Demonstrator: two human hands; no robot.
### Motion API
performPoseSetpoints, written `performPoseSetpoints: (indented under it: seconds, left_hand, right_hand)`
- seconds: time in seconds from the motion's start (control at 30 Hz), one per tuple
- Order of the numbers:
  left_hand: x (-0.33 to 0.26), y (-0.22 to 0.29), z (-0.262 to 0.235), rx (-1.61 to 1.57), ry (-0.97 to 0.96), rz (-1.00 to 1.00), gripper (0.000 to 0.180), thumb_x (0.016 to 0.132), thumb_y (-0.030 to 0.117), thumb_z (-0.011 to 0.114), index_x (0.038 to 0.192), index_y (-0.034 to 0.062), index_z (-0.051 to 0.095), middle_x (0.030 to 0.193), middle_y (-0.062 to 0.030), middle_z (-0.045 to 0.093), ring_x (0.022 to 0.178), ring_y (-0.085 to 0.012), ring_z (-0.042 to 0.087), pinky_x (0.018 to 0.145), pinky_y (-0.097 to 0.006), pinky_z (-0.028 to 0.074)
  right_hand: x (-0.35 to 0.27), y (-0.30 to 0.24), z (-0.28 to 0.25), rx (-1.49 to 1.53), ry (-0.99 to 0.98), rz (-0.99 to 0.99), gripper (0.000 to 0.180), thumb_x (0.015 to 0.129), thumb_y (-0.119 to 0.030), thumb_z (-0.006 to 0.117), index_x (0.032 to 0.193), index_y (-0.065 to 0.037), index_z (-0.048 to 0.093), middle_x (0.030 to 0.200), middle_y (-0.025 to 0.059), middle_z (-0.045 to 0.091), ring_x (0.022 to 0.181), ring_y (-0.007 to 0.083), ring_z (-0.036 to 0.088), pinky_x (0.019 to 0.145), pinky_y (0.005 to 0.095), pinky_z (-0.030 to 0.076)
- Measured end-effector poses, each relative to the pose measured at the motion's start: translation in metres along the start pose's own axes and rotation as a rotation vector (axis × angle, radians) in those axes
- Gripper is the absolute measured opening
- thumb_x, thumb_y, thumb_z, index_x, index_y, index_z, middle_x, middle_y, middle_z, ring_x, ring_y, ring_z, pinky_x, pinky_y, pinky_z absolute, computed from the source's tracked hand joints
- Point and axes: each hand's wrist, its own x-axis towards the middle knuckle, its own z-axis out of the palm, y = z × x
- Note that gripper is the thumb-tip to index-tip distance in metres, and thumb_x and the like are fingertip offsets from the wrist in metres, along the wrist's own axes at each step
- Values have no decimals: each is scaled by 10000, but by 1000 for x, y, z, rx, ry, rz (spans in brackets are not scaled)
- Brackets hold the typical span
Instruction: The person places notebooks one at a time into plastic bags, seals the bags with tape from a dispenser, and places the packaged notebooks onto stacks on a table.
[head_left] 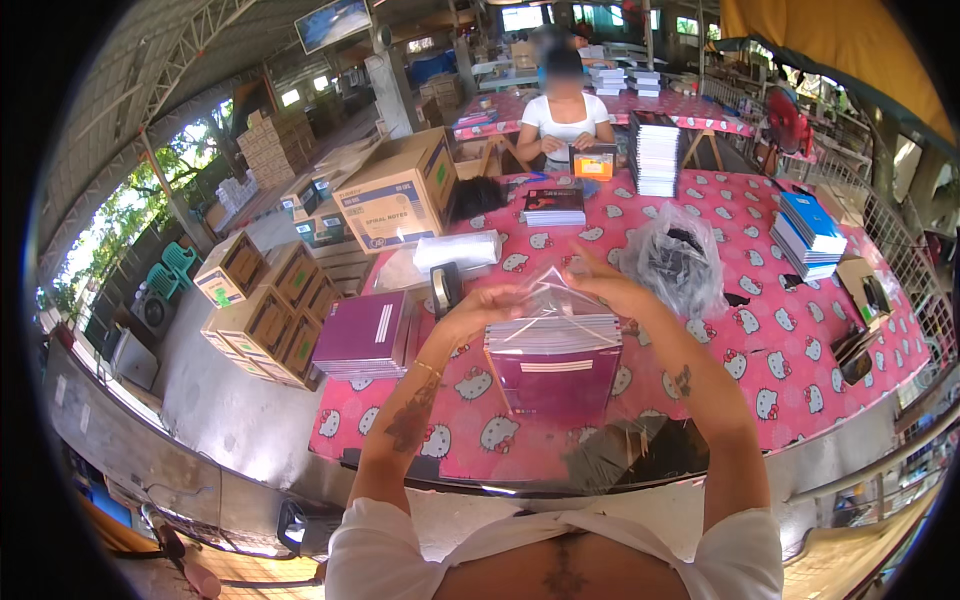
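Note:
A stack of purple notebooks (556,372) stands upright in a clear plastic bag (548,290) in front of me, above the pink patterned table (790,340). My left hand (478,308) pinches the bag's open top at its left side. At the right side of the bag's top, my right hand (606,284) grips the plastic. Both hands hold the bag up at the mouth, with the notebooks hanging inside.
A stack of purple notebooks (366,336) and a tape dispenser (445,287) lie left of my hands. A crumpled clear bag (676,262) lies to the right, blue notebooks (808,234) further right. Cardboard boxes (395,195) stand at the left. A person (564,112) sits across the table.

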Motion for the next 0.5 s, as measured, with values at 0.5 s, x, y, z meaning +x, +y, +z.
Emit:
performPoseSetpoints:
  seconds: [0.5]
  left_hand:
    - [-67, 23, 60, 1117, 173, 549, 569, 827, 227, 747, 1319, -4, 578, 1224, -203, 616, 1116, -348, 600, 926, -446, 485]
  right_hand:
    - [-90, -13, 37, -644, -14, -243, 907, 720, -199, 849, 1492, -124, 379, 1167, 149, 656, 1072, 287, 655, 879, 390, 529]
